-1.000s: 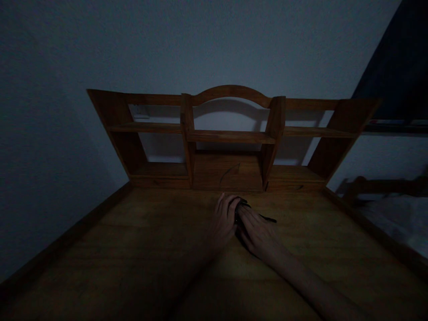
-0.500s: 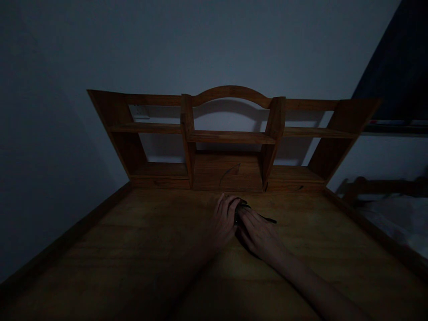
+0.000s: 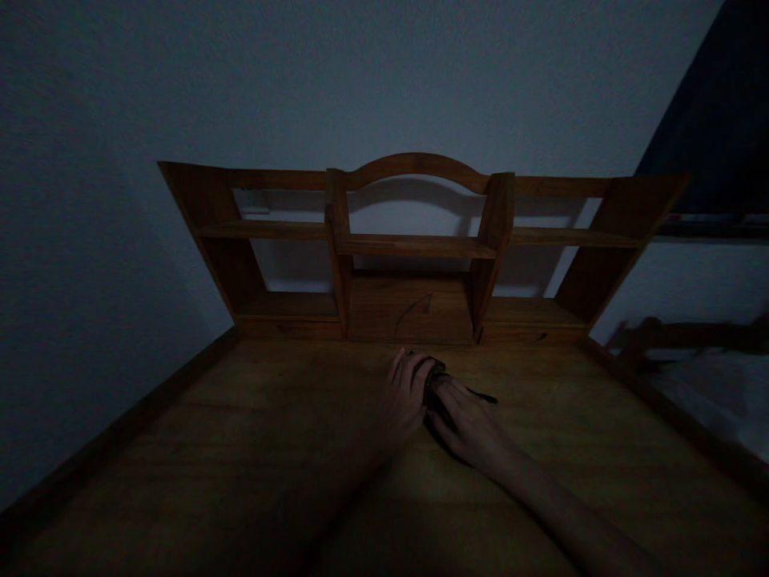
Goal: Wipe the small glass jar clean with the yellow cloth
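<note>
Both hands meet over a small black object (image 3: 440,368) on the wooden desk, just in front of the shelf unit. My left hand (image 3: 407,398) curls over its left side with bent fingers. From the right, my right hand (image 3: 472,422) is closed on it, fingertips against its middle. A thin black strap-like end (image 3: 484,397) sticks out to the right beyond my right hand. Most of the object lies under the fingers, and the dim light hides its exact kind.
A wooden shelf unit (image 3: 414,247) with open compartments stands along the back of the desk (image 3: 240,449). Raised edges (image 3: 120,421) border the desk's sides. A pale wall rises behind, with a dark window or curtain (image 3: 714,120) at upper right and a wooden piece of furniture (image 3: 697,336) below.
My right fingers have shifted slightly down and right, so more of the black object's top shows between the hands. My left hand stays nearly in place.
</note>
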Available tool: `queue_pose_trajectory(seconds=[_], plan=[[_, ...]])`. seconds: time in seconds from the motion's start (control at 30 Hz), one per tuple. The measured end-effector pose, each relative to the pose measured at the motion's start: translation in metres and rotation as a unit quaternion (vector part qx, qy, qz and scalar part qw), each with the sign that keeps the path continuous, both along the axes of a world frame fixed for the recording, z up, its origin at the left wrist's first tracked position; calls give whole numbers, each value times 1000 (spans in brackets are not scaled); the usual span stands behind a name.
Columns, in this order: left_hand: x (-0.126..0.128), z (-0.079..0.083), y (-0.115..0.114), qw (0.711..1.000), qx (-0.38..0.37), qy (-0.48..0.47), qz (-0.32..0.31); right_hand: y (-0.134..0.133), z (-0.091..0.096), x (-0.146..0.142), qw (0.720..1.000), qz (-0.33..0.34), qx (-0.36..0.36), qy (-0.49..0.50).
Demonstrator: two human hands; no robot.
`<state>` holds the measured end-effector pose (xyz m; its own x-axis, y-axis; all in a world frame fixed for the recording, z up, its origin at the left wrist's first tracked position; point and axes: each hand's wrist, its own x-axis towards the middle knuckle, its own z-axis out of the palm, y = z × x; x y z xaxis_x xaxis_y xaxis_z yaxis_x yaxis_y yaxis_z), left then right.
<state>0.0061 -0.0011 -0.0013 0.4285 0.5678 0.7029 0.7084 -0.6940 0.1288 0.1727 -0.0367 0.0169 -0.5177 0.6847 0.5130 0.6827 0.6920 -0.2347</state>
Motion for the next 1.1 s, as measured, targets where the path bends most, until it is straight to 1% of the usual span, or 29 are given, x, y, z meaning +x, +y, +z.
queue_pose_trajectory(seconds=[0.2,0.37,0.67,0.8,0.97,1.1], plan=[[-1,-1,1,1000,16,6,-1,4,1,2,990,59,-71,104],[-2,1,0,1000,4,11,-6,6,2,6,980,83,-109,143],[-4,-1,5,1000,7,12,2,5,0,7,981,109,-102,123],[-3,-1,4,1000,12,5,12,6,1,6,984,106,-88,112],[-1,3,-1,1000,-9,22,-14,6,2,7,989,95,-75,85],[0,2,-2,1000,-16,25,-6,6,2,8,991,91,-72,61]])
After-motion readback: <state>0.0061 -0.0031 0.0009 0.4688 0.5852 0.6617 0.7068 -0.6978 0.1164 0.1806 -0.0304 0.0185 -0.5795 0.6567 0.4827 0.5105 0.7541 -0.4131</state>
